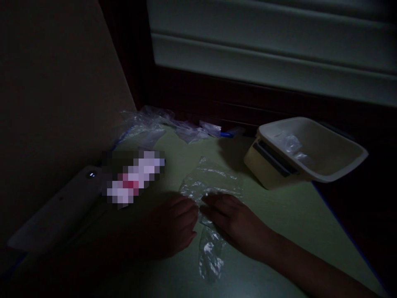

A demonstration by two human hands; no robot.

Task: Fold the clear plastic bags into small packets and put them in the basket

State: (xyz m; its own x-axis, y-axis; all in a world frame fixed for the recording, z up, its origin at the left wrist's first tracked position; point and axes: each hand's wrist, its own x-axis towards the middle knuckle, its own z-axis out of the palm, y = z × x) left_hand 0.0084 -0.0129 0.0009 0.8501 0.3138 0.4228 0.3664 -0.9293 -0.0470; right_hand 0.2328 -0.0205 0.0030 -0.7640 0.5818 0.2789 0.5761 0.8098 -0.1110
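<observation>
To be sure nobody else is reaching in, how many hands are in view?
2. The left hand is at the left side of the crumpled clear plastic; the right hand is over it, nearer the tub. No others show, though deep shadow could hide one.

A pixelated object (135,179) lies beside a pale, lit device (57,211); horizontal slats (273,47) span behind.

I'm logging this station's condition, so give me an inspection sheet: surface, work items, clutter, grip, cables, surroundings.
Surface: green tabletop, blue-edged, dim.
Work items: crinkled clear film, centre; open tub at right, plastic pieces inside.
Clutter: crumpled plastic along far edge; pixelated item and pale slim device at left.
Grip: left hand and right hand both at the film; pinch too dark to tell.
Cables: nothing seen.
Surroundings: pale slatted panel behind, dark wall at left.
</observation>
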